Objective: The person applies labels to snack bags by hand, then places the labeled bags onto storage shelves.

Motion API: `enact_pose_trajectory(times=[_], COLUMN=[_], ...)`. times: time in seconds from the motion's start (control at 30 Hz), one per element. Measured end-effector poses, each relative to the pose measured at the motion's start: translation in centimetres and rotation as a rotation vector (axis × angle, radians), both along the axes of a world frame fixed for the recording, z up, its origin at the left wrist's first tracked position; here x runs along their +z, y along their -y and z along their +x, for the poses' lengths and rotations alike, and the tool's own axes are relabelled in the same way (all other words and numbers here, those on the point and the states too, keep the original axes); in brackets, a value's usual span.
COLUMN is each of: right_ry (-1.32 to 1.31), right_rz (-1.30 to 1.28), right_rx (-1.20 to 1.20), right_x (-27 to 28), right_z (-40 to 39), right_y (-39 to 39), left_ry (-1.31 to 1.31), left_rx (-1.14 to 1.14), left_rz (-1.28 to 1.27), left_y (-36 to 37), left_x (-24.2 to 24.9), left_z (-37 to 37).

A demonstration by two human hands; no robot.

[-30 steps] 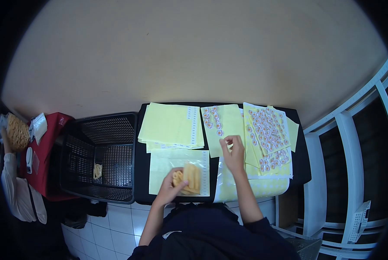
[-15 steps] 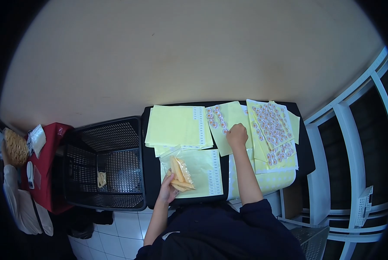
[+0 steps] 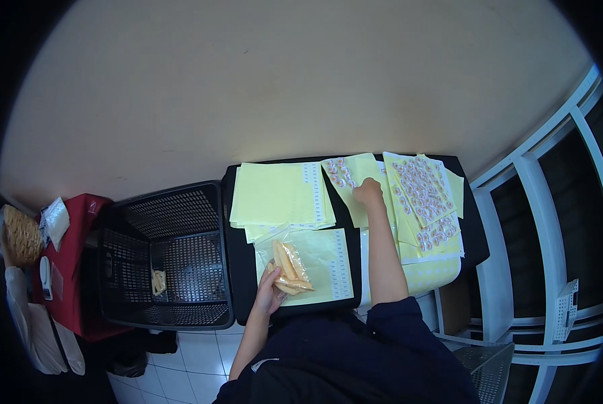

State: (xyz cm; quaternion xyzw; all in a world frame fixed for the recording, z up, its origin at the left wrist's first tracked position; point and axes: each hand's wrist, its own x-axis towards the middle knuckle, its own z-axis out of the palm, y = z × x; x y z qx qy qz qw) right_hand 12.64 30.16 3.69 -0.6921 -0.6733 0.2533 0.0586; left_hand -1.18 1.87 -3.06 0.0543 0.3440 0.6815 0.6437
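Observation:
My left hand (image 3: 268,291) is closed around the lower left of a clear plastic bag (image 3: 292,266) with pale yellow, stick-shaped food inside. The bag lies over a yellow label sheet (image 3: 325,246) near the table's front edge. Farther back, my right hand (image 3: 369,193) has its fingers closed at a yellow sheet with round stickers (image 3: 340,172), beside the remaining stickers. Whatever those fingertips pinch is hidden by the hand. Overlapping sheets full of round stickers (image 3: 423,188) lie to the right of that hand.
A stack of yellow sheets (image 3: 274,192) lies at the back left of the black table (image 3: 475,239). On the left stands a black basket (image 3: 163,316) with a small bag (image 3: 159,281) inside. Beyond it, another person's sleeve (image 3: 18,296) shows by a red-covered table (image 3: 79,269). White shelving (image 3: 541,222) rises at right.
My right hand has moved slightly back and to the right, and the sticker sheet under it has shifted the same way. My left hand still holds the bag; the view has shifted a little.

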Motion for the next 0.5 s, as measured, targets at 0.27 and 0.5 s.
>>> enact_pose_trajectory(times=[0.27, 0.5], right_ry=[-0.058, -0.013], right_rz=[-0.199, -0.26], right_rx=[0.069, 0.196], right_x=[-1.5, -0.3], right_z=[0.5, -0.2], right_y=[-2.9, -1.8], left_ry=[-0.023, -0.012], left_rx=[0.01, 0.018], left_rz=[-0.01, -0.001], left_y=[0.0, 0.1], left_x=[-0.1, 0.2], left_z=[0.0, 0.1])
